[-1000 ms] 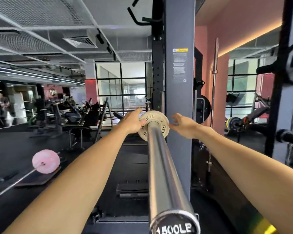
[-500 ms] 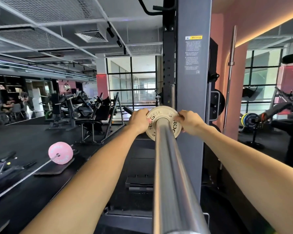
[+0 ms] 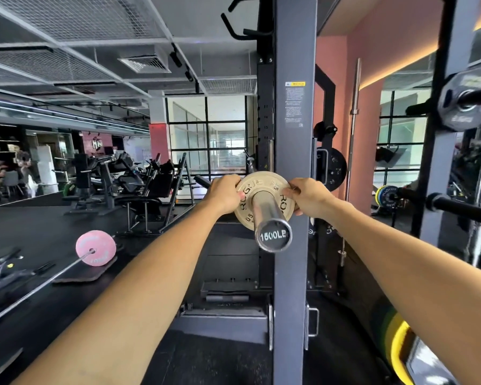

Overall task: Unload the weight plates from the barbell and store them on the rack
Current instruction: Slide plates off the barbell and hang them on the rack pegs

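A small tan weight plate (image 3: 257, 182) sits on the chrome barbell sleeve (image 3: 267, 209), which points at me with its end cap marked 1500LB (image 3: 273, 236). My left hand (image 3: 225, 194) grips the plate's left rim and my right hand (image 3: 306, 197) grips its right rim. The plate lies close to the sleeve's end. Behind it rises the grey rack upright (image 3: 293, 151).
A black plate (image 3: 332, 169) hangs on a rack peg behind the upright. Storage pegs with a grey plate (image 3: 465, 100) stick out at the right. A pink-plated barbell (image 3: 95, 248) rests on the floor at left. Coloured plates (image 3: 395, 332) show at bottom right.
Both hands closed on the plate's rim and slid it along the sleeve toward me. The visible sleeve in front of the plate is now much shorter.
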`<state>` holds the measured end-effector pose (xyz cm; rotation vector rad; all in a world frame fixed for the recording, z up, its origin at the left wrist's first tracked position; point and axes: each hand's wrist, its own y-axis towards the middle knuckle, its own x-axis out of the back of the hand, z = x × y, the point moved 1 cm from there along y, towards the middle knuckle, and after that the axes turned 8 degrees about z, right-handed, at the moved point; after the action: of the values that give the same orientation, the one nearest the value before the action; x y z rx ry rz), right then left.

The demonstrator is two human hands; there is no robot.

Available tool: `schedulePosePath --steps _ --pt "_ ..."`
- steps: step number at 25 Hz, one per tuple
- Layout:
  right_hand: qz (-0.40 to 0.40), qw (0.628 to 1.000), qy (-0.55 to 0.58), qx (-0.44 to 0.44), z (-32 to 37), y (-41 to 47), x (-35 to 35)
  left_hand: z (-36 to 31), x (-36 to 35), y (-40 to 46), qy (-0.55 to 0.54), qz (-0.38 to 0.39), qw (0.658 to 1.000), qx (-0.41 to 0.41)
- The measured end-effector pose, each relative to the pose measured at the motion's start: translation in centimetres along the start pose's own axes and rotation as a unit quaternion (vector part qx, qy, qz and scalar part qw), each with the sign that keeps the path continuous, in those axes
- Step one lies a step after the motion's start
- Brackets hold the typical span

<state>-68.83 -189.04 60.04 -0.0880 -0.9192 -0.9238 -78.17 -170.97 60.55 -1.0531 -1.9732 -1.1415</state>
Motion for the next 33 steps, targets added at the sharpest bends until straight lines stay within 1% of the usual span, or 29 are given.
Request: schedulePosePath --steps 6,9,14,17,21,27,29,33 --pt "-0.012 1.000 -0.017 0.013 3.0 -9.0 0.6 -2.8 2.5 -8.5 -0.008 -0.006 1.000 -0.016" --pt "-0.009 1.000 -0.017 0.020 4.2 -12.6 0.8 -4.0 3.6 -11.9 -0.008 0.002 1.000 -0.017" --pt "0.002 1.000 -0.001 0.029 5.7 -16.5 1.5 -5.2 5.1 -15.6 -0.029 0.010 0.999 -0.020" --pt "0.024 0.999 0.000 0.041 6.1 -18.1 2.0 -6.1 5.7 -17.3 -0.045 0.018 0.999 -0.016" --pt "0.029 0.999 0.015 0.037 6.5 -19.0 3.9 -8.2 6.6 -17.2 -0.042 0.018 0.999 -0.017" --pt "0.001 0.999 0.023 0.047 5.9 -18.2 9.8 -13.5 7.9 -13.6 -0.033 -0.001 0.999 -0.029" --pt "-0.008 0.999 0.019 0.048 4.6 -17.9 11.9 -15.7 7.0 -12.2 -0.031 -0.006 0.999 -0.035" --pt "-0.022 0.999 0.003 0.037 -0.3 -17.7 17.4 -21.6 3.2 -9.2 -0.044 -0.003 0.998 -0.046"
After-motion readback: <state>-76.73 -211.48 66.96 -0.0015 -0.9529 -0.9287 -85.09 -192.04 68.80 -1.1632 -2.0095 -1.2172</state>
